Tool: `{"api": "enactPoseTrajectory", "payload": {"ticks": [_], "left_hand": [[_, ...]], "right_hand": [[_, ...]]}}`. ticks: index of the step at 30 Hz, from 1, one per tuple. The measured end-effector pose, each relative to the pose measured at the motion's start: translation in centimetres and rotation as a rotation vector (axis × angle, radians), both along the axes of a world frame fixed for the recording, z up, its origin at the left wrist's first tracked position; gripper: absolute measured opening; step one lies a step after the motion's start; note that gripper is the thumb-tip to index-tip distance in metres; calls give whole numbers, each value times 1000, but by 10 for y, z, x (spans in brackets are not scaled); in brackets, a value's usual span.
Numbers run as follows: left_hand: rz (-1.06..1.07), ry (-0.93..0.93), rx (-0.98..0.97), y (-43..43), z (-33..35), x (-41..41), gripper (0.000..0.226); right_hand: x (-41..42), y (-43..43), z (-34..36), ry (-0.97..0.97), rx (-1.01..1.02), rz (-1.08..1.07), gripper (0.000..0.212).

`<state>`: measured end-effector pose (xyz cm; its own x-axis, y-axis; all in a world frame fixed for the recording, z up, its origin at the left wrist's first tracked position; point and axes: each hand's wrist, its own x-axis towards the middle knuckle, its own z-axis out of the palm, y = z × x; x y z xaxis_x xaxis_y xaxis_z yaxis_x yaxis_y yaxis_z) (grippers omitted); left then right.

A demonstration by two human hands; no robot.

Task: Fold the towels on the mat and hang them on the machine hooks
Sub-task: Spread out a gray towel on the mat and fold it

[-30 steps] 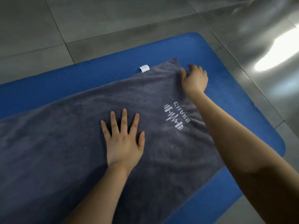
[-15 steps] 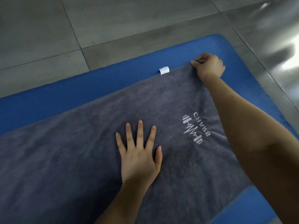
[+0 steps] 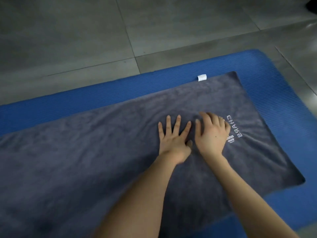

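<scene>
Towel (image 3: 103,160) lies flat and unfolded on the mat (image 3: 85,100), long axis along the mat's length. Its right short edge sits near the mat's right end, and its left part runs out of view. White tag (image 3: 202,77) sticks off the towel's far edge onto the mat's far strip.

Both our hands are on the towel's right portion, side by side, nearly touching.
- Left hand (image 3: 173,140): palm down, fingers spread wide, pressing the cloth, holding nothing.
- Right hand (image 3: 211,134): palm down, fingers closer together and a bit blurred, partly over the logo (image 3: 235,129). Gripping nothing, as far as we can tell.

Key relation: the towel's right edge and both right corners lie to the right of our hands, right hand nearer. We judge this is smoothing before the first fold. Machine hooks not in view.
</scene>
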<state>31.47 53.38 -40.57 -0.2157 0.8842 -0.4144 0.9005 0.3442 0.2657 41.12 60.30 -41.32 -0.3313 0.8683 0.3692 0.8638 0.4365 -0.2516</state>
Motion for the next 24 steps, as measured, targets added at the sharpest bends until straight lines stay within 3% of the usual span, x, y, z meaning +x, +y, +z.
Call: {"api": "enactPoseTrajectory", "payload": {"ticks": [3, 4, 10, 13, 16, 21, 24], "left_hand": [[68, -293, 50, -17, 27, -36, 47], [65, -285, 94, -34, 36, -54, 46], [-231, 95, 216, -218, 82, -166, 24], [-230, 245, 209, -323, 98, -208, 14], [-25, 257, 122, -413, 95, -227, 16], [288, 293, 215, -514, 68, -214, 22], [304, 270, 190, -552, 49, -203, 30]], "right_hand": [[-1, -57, 14, 90, -55, -4, 34], [-3, -76, 18, 106, -68, 17, 34], [-43, -196, 32, 52, -137, 424, 30], [-67, -250, 33, 14, -160, 682, 26], [-84, -297, 30, -18, -151, 889, 26], [-97, -359, 19, -139, -101, 1232, 25], [-108, -385, 14, -283, -41, 1340, 27]]}}
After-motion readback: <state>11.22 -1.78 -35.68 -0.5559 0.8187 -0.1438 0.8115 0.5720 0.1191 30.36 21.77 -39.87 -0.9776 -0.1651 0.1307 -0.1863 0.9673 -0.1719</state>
